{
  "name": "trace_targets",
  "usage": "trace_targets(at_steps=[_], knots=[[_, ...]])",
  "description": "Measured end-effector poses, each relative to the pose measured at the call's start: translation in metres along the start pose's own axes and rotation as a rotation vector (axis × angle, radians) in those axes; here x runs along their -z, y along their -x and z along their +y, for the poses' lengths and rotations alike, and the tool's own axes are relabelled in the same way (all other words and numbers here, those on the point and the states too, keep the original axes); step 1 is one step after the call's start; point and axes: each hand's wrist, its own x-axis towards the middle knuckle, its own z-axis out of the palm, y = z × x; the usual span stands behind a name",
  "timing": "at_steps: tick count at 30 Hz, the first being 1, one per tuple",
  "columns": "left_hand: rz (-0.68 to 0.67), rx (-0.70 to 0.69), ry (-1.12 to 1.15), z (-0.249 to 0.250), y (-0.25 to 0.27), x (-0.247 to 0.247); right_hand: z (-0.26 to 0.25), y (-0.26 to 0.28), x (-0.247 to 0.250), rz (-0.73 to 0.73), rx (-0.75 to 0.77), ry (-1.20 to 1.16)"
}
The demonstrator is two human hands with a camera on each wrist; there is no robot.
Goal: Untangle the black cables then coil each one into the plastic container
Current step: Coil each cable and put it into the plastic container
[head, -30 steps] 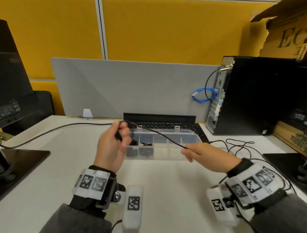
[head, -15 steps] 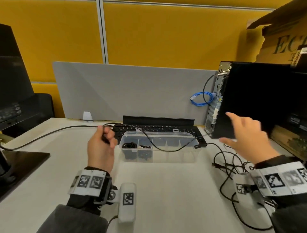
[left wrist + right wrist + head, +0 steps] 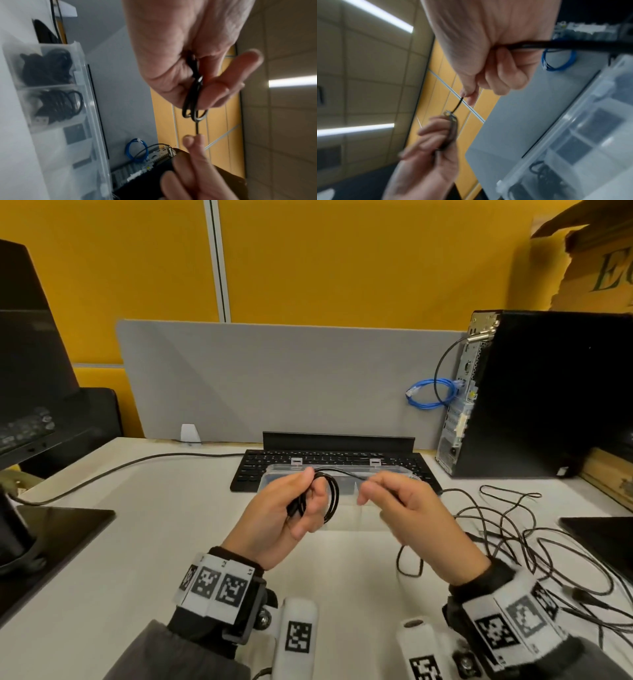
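My left hand point(image 3: 291, 508) grips a small coil of thin black cable point(image 3: 331, 498), held up just in front of the clear plastic container point(image 3: 346, 523). In the left wrist view the loops of that coil point(image 3: 193, 102) sit pinched between thumb and fingers. My right hand point(image 3: 394, 498) pinches the same cable's running strand point(image 3: 346, 472) a short way right of the coil. Two of the container's left compartments hold coiled black cables point(image 3: 56, 104). A loose tangle of black cables point(image 3: 534, 542) lies on the desk to the right.
A black keyboard point(image 3: 260, 470) lies behind the container. A black computer tower point(image 3: 548, 392) with a blue cable loop point(image 3: 431, 393) stands at the back right. A monitor base point(image 3: 51, 525) sits left, another dark base point(image 3: 603, 535) right. A grey divider point(image 3: 274, 381) backs the desk.
My right hand came back from the far right to the cable beside my left hand. The coil in my left hand has gained loops, and both hands now sit close together before the container.
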Motion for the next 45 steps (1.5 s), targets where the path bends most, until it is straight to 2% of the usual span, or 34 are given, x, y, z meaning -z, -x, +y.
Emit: trace_targets(at_steps=[2, 3, 7, 9, 11, 14, 17, 19, 21, 23, 25, 28, 29, 31, 34, 35, 38, 40, 41, 43, 44, 45], knots=[[-0.014, -0.006, 0.064, 0.0, 0.002, -0.005, 0.007, -0.007, -0.003, 0.081, 0.029, 0.107], [-0.003, -0.025, 0.111, -0.001, 0.002, -0.008, 0.01, -0.008, -0.006, 0.032, 0.015, 0.149], [0.082, -0.173, 0.282, -0.002, -0.006, -0.002, 0.012, 0.007, -0.025, -0.426, 0.021, 0.469], [0.17, -0.216, 0.221, -0.001, -0.01, 0.007, 0.004, 0.017, -0.027, -0.517, 0.074, 0.551], [0.243, -0.208, 0.089, -0.003, -0.012, 0.013, -0.01, 0.021, -0.021, -0.494, 0.092, 0.559], [0.218, -0.09, -0.132, -0.008, -0.011, 0.009, -0.029, 0.017, -0.009, -0.295, 0.166, 0.447], [0.023, 0.089, -0.37, -0.009, -0.003, -0.004, -0.031, -0.003, 0.003, -0.052, 0.237, 0.375], [-0.108, 0.141, -0.351, -0.007, 0.002, -0.01, -0.021, -0.017, 0.007, 0.013, 0.254, 0.352], [-0.149, 0.117, -0.255, -0.004, 0.005, -0.011, -0.007, -0.025, 0.009, 0.015, 0.229, 0.299], [-0.14, 0.053, -0.169, -0.005, 0.004, -0.009, 0.005, -0.027, 0.007, -0.065, 0.192, 0.261], [-0.085, -0.018, -0.07, -0.005, 0.002, -0.009, 0.012, -0.024, 0.005, -0.208, 0.122, 0.287], [0.049, -0.091, 0.165, -0.003, -0.003, -0.01, 0.015, -0.012, -0.001, -0.447, 0.037, 0.506], [0.077, -0.119, 0.179, -0.004, -0.005, -0.008, 0.014, -0.007, -0.003, -0.508, 0.046, 0.564], [0.132, -0.157, 0.058, -0.007, -0.008, -0.007, 0.005, 0.003, -0.007, -0.561, 0.074, 0.618], [0.207, -0.121, -0.239, -0.015, -0.01, -0.002, -0.02, 0.01, -0.005, -0.491, 0.157, 0.61], [0.167, -0.082, -0.33, -0.015, -0.009, 0.0, -0.026, 0.008, -0.002, -0.426, 0.196, 0.576], [-0.105, 0.017, -0.616, -0.011, -0.002, -0.001, -0.033, -0.001, 0.012, -0.243, 0.243, 0.513], [-0.136, -0.01, -0.805, -0.009, 0.001, -0.001, -0.026, -0.006, 0.022, -0.201, 0.207, 0.584], [-0.094, -0.055, -0.908, -0.008, -0.001, 0.002, -0.02, -0.007, 0.029, -0.174, 0.182, 0.629], [0.074, -0.174, -1.078, -0.008, -0.004, 0.01, -0.007, -0.009, 0.047, -0.09, 0.127, 0.657], [0.2, -0.23, -1.049, -0.007, -0.006, 0.015, 0.0, -0.009, 0.059, -0.036, 0.093, 0.659], [0.341, -0.275, -0.928, -0.003, -0.007, 0.021, 0.008, -0.01, 0.073, 0.032, 0.05, 0.683]])
